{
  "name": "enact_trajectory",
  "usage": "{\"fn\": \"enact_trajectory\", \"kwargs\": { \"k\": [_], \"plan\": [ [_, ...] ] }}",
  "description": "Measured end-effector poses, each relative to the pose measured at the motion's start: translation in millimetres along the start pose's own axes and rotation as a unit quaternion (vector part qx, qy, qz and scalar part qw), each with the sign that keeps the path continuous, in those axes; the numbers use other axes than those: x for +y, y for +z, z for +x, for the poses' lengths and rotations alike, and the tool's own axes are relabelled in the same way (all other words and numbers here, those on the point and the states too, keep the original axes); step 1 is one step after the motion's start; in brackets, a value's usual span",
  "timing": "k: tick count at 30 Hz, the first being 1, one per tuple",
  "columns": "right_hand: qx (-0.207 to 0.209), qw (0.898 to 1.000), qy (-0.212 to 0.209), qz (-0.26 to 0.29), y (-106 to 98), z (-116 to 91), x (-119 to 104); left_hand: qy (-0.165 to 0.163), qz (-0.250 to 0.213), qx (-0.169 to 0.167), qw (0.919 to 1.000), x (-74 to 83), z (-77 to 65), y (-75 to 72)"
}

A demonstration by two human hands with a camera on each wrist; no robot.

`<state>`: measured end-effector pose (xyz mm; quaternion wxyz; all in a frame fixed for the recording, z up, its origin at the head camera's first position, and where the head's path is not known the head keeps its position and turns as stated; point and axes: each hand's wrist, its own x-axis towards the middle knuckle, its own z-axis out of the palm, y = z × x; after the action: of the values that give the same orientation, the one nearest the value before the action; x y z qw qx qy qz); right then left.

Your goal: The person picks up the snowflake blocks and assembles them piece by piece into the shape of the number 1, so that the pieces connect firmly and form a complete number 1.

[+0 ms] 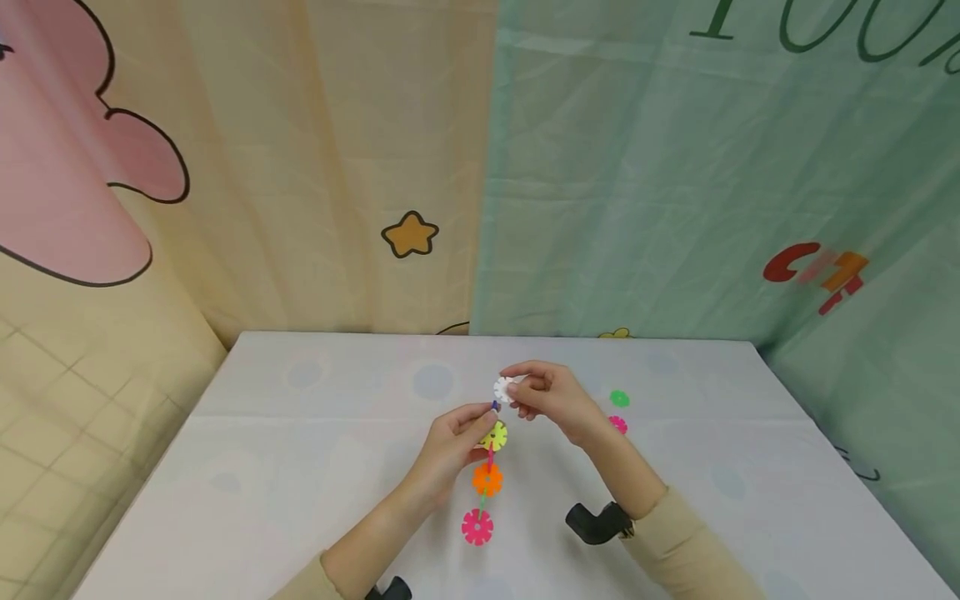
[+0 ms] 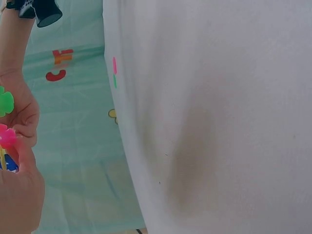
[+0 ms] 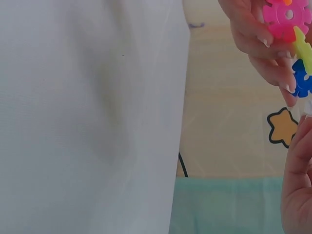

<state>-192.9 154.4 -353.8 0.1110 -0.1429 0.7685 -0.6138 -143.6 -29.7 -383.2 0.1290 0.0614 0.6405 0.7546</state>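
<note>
A chain of notched plastic discs hangs from my left hand, which pinches it near its upper end in the head view. Down the chain come a yellow disc, an orange disc and a pink disc, linked by discs turned edge-on, one a green disc. At the top sits a blue disc, partly covered by the left fingers. My right hand pinches a white disc between thumb and fingers, right at the blue disc's upper edge.
Beyond the right forearm, a loose green disc and a loose pink disc lie on the white-covered table. Printed curtains hang behind the table's far edge. A black wrist camera juts from the right wrist.
</note>
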Motion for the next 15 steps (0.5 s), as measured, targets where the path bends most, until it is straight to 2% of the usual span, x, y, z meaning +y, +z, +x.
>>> {"fn": "enact_trajectory", "kwargs": {
  "k": [7,15],
  "plan": [
    [-0.007,1.000,0.005,-0.007,7.0,1.6,-0.1,0.007,-0.002,-0.005,1.0000,-1.4,-0.1,-1.5],
    [-0.021,0.999,-0.011,-0.034,9.3,1.1,-6.0,0.009,0.006,-0.004,0.9999,-2.2,0.9,-2.7]
  ]
}}
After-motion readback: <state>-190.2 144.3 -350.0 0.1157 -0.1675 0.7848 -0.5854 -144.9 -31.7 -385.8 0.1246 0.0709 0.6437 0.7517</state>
